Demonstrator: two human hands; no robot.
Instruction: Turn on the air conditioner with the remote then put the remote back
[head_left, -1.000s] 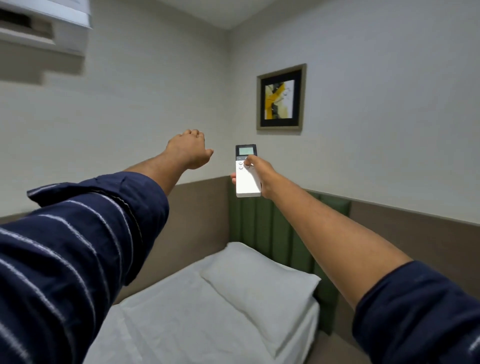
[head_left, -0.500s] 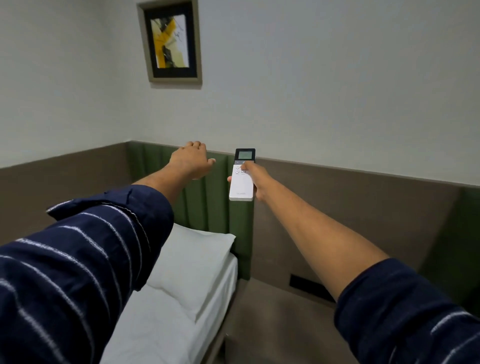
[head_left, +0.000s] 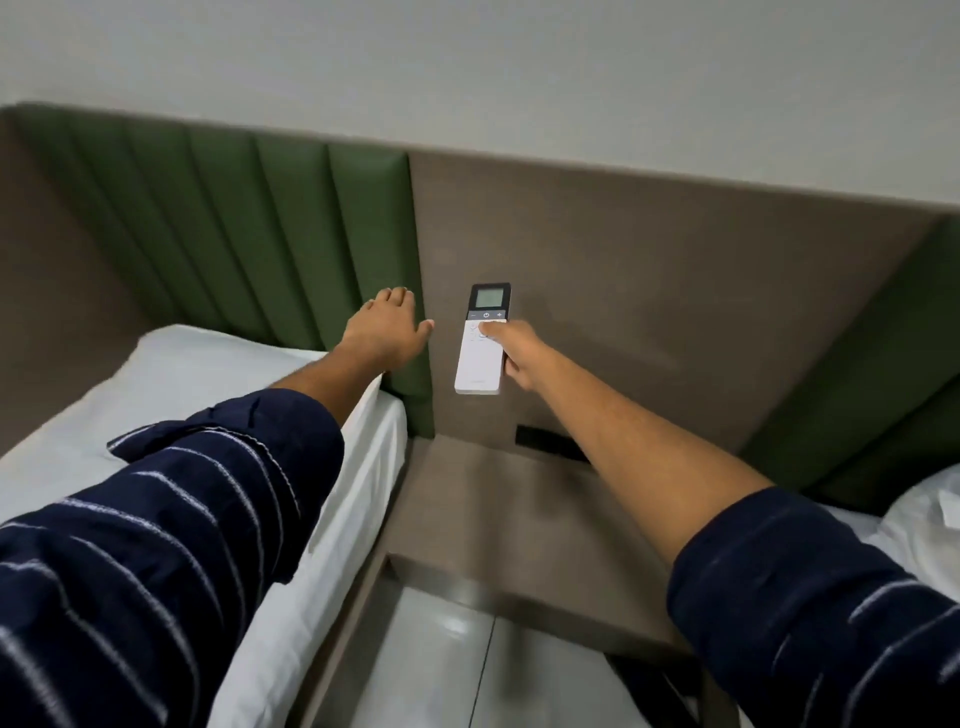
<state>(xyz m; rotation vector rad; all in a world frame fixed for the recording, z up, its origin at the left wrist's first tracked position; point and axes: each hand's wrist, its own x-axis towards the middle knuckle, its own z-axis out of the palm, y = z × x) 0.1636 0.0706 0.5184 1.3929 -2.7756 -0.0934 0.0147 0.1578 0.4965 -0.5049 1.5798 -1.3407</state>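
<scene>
Your right hand (head_left: 519, 353) holds the remote (head_left: 482, 338) upright in the air, in front of the brown wall panel (head_left: 649, 270) and above the bedside table (head_left: 519, 509). The fingers wrap its right edge and back while the thumb rests on the buttons below the screen, a grip suited to pressing, and one that keeps the display facing you. The air conditioner is not in view, so you are probably now at the put-back step. Your left hand (head_left: 387, 338) is spread loosely, palm down and empty, near the green padded headboard (head_left: 260, 234), clear of the remote. The tabletop looks bare, with open room to set down; mind its front edge over the tiled floor (head_left: 441, 665) and the dark slot (head_left: 545, 439) at the panel's foot. The white bed (head_left: 156, 395) lies just left.
</scene>
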